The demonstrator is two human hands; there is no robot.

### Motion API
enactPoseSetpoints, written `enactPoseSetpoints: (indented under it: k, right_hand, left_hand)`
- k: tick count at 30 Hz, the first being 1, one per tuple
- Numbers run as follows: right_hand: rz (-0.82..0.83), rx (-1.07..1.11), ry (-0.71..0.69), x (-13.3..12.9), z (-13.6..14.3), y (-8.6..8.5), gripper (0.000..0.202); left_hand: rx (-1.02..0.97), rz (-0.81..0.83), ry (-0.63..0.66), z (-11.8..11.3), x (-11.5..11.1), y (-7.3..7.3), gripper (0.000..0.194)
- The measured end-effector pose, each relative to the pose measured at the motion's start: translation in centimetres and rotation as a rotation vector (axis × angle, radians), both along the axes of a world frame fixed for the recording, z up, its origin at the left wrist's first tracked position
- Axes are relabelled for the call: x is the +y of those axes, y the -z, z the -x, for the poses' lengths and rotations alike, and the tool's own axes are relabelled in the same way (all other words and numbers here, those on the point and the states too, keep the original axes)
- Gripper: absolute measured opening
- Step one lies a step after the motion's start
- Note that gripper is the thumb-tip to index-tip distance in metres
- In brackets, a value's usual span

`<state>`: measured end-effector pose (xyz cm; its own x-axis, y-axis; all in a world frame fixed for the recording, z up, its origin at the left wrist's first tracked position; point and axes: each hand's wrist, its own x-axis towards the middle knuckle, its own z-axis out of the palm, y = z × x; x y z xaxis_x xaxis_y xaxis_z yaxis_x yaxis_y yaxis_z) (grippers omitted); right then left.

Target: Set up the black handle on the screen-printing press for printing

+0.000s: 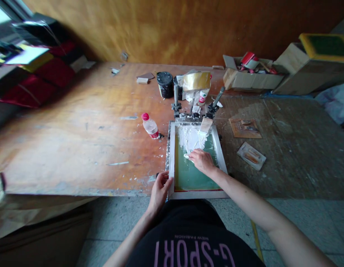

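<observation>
In the head view a screen printing frame (222,162) lies at the table's front edge, its green mesh (194,179) facing up. Thick white ink (192,135) is smeared over the mesh's far part. My right hand (203,161) is closed over the mesh, just in front of the ink, on a small white wad, perhaps a rag; its exact kind is unclear. With fingers bent, my left hand (161,186) grips the frame's left side near the front corner. A pale scraper (206,125) leans at the frame's far right, beneath the metal hinge clamps (194,115).
Left of the frame stands a red-capped bottle (151,127). Behind the clamps are a black tub (164,85) and a wrapped yellow roll (196,81). A brown board (245,128) and a plastic-wrapped packet (251,156) lie to the right. An open carton (254,81) stands farther back.
</observation>
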<state>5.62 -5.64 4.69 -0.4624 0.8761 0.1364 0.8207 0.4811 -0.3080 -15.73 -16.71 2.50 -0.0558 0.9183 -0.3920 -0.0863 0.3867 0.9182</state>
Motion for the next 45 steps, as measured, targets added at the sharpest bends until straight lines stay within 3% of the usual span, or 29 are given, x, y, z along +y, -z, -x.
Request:
enactPoseSetpoints:
  k: [3, 9, 14, 19, 28, 34, 39, 45]
  right_hand:
    - [-0.056, -0.002, -0.014, 0.0, -0.1, 0.1, 0.014]
    - [-0.049, 0.006, -0.169, -0.7, -1.4, 0.1, 0.017]
    - [-0.120, 0.018, -0.075, -0.1, -1.0, 0.2, 0.017]
    - [-0.084, -0.003, -0.161, -1.3, -1.3, 0.3, 0.018]
    - [-0.189, -0.074, -0.045, 2.0, -0.6, 1.0, 0.021]
    - [-0.247, 0.013, 0.014, -0.9, -1.6, -0.4, 0.025]
    - [-0.217, -0.052, -0.136, -3.1, -2.9, -1.2, 0.027]
    - [-0.197, -0.212, -0.373, -3.2, -3.1, -1.1, 0.027]
  left_hand:
    - [-0.015, 0.001, -0.007, 0.1, 0.0, 0.4, 0.044]
    - [-0.040, -0.005, -0.001, 0.2, 0.1, 0.2, 0.044]
    - [-0.045, 0.000, 0.007, 0.2, 0.2, -0.1, 0.043]
    - [-0.067, 0.000, 0.006, 0.2, 0.2, -0.1, 0.044]
    - [-0.052, -0.013, 0.011, 0.1, 0.1, 0.3, 0.043]
    - [-0.057, -0.003, 0.012, 0.1, 0.1, 0.3, 0.045]
    - [-0.043, -0.008, 0.017, 0.2, 0.1, 0.2, 0.044]
    - [-0.029, -0.006, 0.014, 0.2, 0.1, 0.2, 0.044]
